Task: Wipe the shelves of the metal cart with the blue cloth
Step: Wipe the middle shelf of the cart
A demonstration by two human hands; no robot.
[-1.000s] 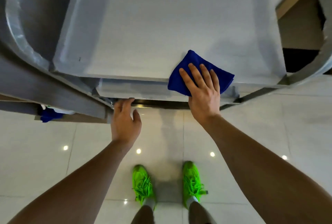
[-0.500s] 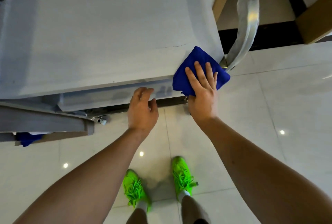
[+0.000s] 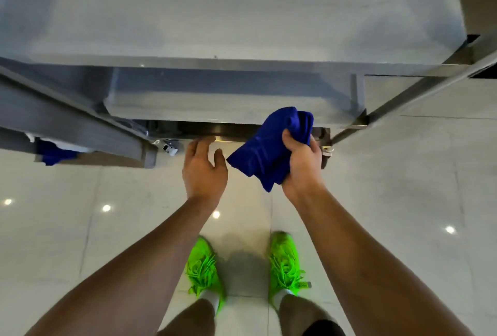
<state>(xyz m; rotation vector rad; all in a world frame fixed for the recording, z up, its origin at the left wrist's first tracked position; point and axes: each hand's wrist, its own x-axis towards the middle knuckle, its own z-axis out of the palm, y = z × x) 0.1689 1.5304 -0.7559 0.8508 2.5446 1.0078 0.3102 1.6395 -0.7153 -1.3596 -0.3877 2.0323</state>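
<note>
The metal cart fills the upper half of the view, its flat top shelf point(image 3: 228, 12) above a lower shelf point(image 3: 228, 98) that sticks out beneath it. My right hand point(image 3: 302, 163) grips the bunched blue cloth point(image 3: 269, 152) in the air, just in front of the lower shelf's near edge. The cloth hangs off the shelves and touches neither. My left hand point(image 3: 204, 166) is beside the cloth on its left, fingers loosely extended toward the cart's bottom edge, holding nothing.
A cart frame bar point(image 3: 416, 93) slants at the right and a wide one point(image 3: 75, 125) at the left. Something blue point(image 3: 55, 154) lies low at the left under the cart. My green shoes point(image 3: 286, 263) stand on the glossy tiled floor point(image 3: 403, 187).
My right hand has lifted the cloth off the top shelf's corner and bunched it in a grip below the shelf edge. The view has shifted so that the cart is centred again.
</note>
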